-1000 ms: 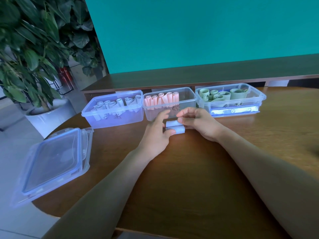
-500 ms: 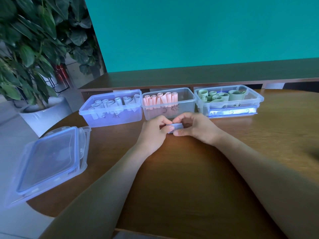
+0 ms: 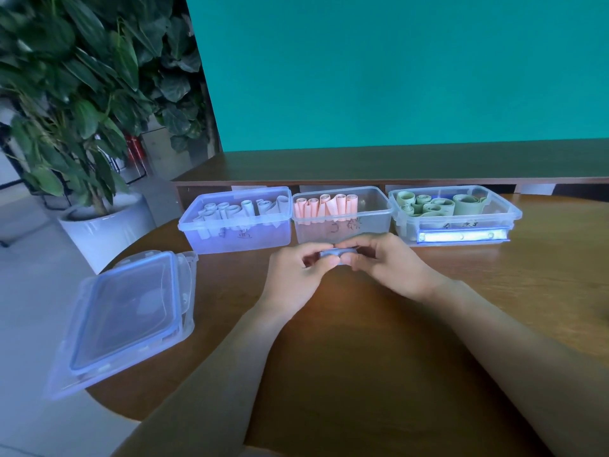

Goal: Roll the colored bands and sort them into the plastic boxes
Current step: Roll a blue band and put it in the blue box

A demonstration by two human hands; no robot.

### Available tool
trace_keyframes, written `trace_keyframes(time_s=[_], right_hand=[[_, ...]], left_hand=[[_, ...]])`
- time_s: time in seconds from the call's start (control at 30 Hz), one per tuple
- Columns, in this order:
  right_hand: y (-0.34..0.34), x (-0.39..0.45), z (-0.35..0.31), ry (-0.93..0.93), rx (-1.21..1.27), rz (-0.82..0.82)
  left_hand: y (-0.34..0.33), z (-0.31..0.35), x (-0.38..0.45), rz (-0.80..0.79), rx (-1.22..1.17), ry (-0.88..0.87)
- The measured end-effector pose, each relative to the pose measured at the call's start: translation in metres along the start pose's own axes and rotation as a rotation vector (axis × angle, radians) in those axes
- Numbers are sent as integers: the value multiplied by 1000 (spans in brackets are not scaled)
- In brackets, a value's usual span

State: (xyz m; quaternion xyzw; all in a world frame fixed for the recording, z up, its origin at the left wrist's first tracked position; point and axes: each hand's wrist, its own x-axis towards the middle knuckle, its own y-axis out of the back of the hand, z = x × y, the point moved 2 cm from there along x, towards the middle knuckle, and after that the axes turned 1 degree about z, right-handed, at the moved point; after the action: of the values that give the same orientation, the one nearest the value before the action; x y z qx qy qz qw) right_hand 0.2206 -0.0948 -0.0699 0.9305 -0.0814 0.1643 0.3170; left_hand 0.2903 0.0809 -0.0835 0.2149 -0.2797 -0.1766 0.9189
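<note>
- A stack of clear lids (image 3: 125, 321) with blue seals is seen at the table's (image 3: 362, 374) left edge, at about nine o'clock from the hands.
- Three clear plastic boxes are lined up side by side at twelve o'clock from the hands: the left box (image 3: 235, 222) is filled with pale blue rolls (image 3: 230, 209), the middle box (image 3: 341, 216) with pink rolls (image 3: 326, 206) gathered at its left end, the right box (image 3: 454, 214) with green rolls (image 3: 438, 204).
- A pale blue band (image 3: 336, 253), rolled into a short, flattened coil, is held just above the table, directly in front of the middle box.
- The left hand (image 3: 296, 275) is curled, and the band's left end is pinched between its thumb and fingertips.
- The right hand (image 3: 389, 265) is curled likewise, and the band's right end is pinched by its fingers; the two hands are brought knuckle to knuckle.
- Both forearms are stretched in from five and seven o'clock.
- A potted plant (image 3: 75, 110) is placed on the floor at ten o'clock.
</note>
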Motion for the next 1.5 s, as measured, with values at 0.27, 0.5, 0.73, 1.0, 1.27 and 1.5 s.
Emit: trace_keyframes(time_s=[0.27,0.5,0.73,1.0,1.27,1.5], right_hand=[[-22,46,-45,-68,392,114],[-34,109,-70,-7,116,-11],[-55,172,-89,51,-10,-58],[-101,229,-85,5,-51,-80],[-155,248,-94,39,-280,-240],[-185,259,-91,36,-316,-288]], left_hand=[[43,-8,6,273,-353,211],[61,-16,17,449,-503,277],[72,-16,21,642,-567,427],[186,-20,65,517,-78,496],[229,-72,86,176,295,583],[225,-92,92,159,235,584]])
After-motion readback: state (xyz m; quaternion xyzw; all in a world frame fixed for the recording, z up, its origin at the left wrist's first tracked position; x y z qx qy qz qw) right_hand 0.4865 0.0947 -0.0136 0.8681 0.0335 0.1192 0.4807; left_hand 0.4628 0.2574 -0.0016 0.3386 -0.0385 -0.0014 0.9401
